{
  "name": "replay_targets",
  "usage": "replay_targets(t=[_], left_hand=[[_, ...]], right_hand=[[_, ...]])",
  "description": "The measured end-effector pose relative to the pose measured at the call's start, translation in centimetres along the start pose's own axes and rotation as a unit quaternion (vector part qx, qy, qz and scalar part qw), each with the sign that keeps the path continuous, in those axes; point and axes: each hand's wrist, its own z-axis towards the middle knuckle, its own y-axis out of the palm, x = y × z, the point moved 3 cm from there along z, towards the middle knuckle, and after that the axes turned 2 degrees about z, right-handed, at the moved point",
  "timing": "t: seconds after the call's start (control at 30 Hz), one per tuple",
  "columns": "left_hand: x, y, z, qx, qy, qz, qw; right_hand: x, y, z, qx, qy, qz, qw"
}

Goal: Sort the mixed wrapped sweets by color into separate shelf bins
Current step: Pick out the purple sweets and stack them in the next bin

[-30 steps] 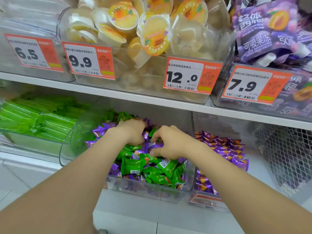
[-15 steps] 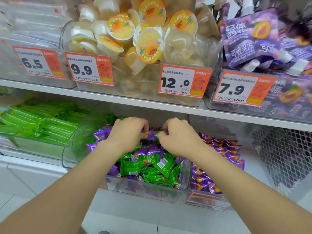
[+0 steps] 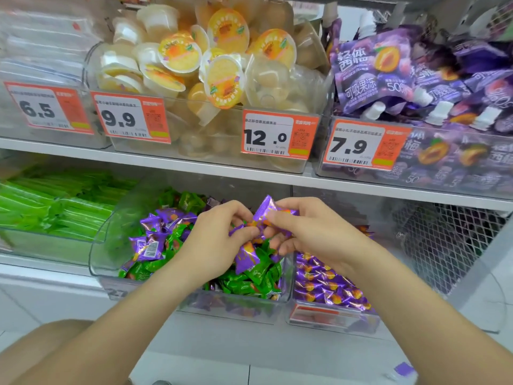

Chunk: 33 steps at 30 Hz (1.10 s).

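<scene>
A clear bin on the lower shelf holds mixed green sweets and purple sweets. Both hands hover over its middle. My left hand grips purple sweets, one hanging below its fingers. My right hand pinches a bunch of purple sweets lifted above the pile. To the right stands a second clear bin with only purple sweets in it.
A bin of green stick packs stands left of the mixed bin. A wire mesh basket sits at the right. The upper shelf carries jelly cups, purple pouches and orange price tags. White shelf edge lies below.
Both hands have risen out of the pile, now holding purple sweets between them above the mixed bin. The camera has moved closer and slightly left.
</scene>
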Motion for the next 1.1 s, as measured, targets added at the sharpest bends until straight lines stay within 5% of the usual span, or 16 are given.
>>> replay_targets(t=[0.23,0.5,0.57,0.7,1.1], left_hand=[[2.3,1.0,0.4,0.001,-0.051,-0.11,0.993],[7.1,4.4,-0.4,0.028,0.081,-0.036,0.996],[8.3,5.4,-0.4,0.026,0.128,-0.017,0.991],[9.5,7.1,-0.4,0.016,0.177,0.051,0.983],[10.0,10.1,-0.8,-0.023,0.212,0.14,0.967]], right_hand=[[2.0,-5.0,-1.9,0.047,-0.018,-0.079,0.996],[5.1,-12.8,-2.4,0.129,-0.016,0.004,0.992],[5.9,-15.4,-2.5,0.181,-0.027,-0.117,0.976],[7.9,-19.6,-2.7,0.21,-0.016,-0.446,0.87],[14.4,-20.4,-1.3,0.064,0.034,-0.527,0.847]])
